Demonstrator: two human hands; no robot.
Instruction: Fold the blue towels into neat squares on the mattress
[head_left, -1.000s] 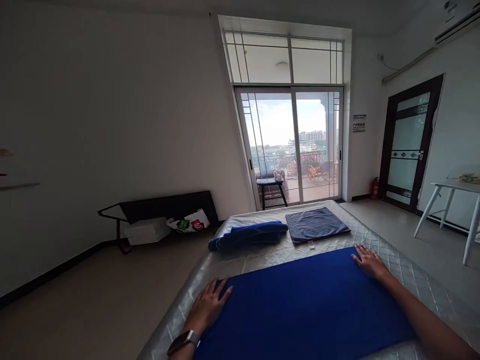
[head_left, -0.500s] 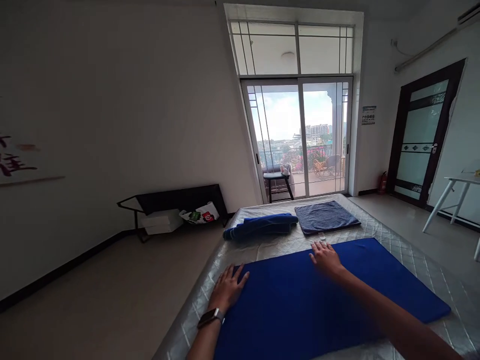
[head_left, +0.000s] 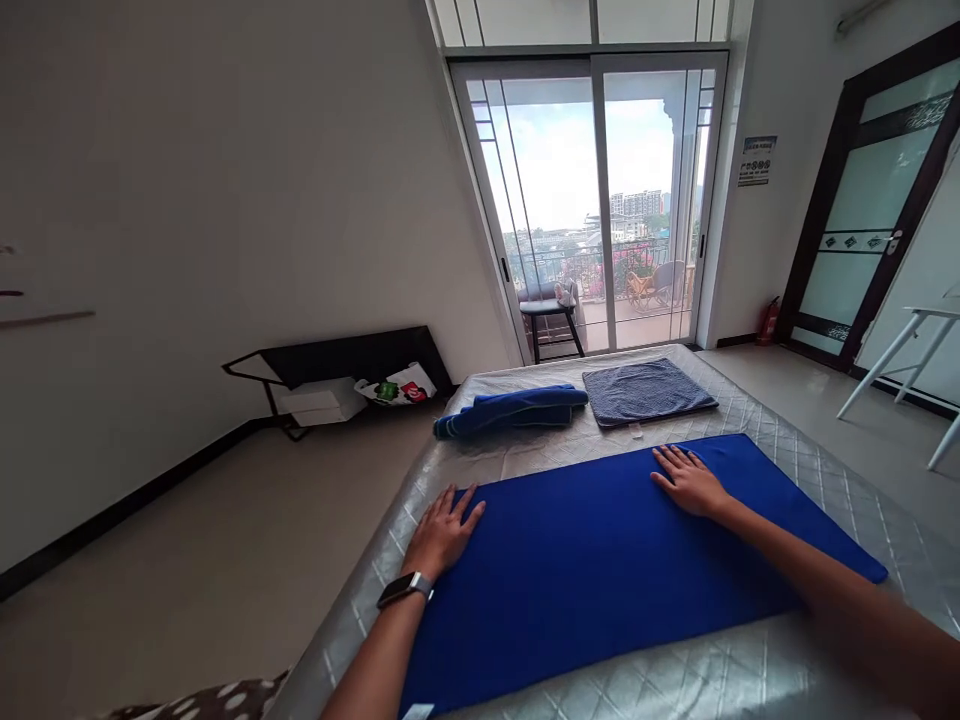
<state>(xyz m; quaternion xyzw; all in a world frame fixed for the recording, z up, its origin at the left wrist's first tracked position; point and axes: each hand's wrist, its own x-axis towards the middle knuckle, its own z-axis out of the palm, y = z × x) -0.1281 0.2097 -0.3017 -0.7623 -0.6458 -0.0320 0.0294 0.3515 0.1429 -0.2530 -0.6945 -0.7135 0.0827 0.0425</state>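
Observation:
A plain blue towel (head_left: pixel 592 570) lies spread flat on the silvery quilted mattress (head_left: pixel 637 680). My left hand (head_left: pixel 440 530), with a watch on its wrist, rests at the towel's far left corner, fingers spread. Near the far edge, toward the right, my right hand (head_left: pixel 691 482) presses flat on the cloth with its fingers apart. Beyond the towel, a bunched darker blue towel (head_left: pixel 517 410) sits at the left. Beside it a grey-blue towel (head_left: pixel 649 391) is laid out flat.
Against the left wall, a black bench-like frame (head_left: pixel 345 355) stands over a white box (head_left: pixel 322 400) and a printed bag (head_left: pixel 401 387). A stool (head_left: pixel 551 310) is by the sliding glass door. A white-legged table (head_left: pixel 881 360) stands at the right. Brown spotted fabric (head_left: pixel 232 700) shows at the lower left.
My right hand has slid rightward along the towel's far edge. The left hand stays at its corner. The view has tipped downward, showing more of the towel's near edge.

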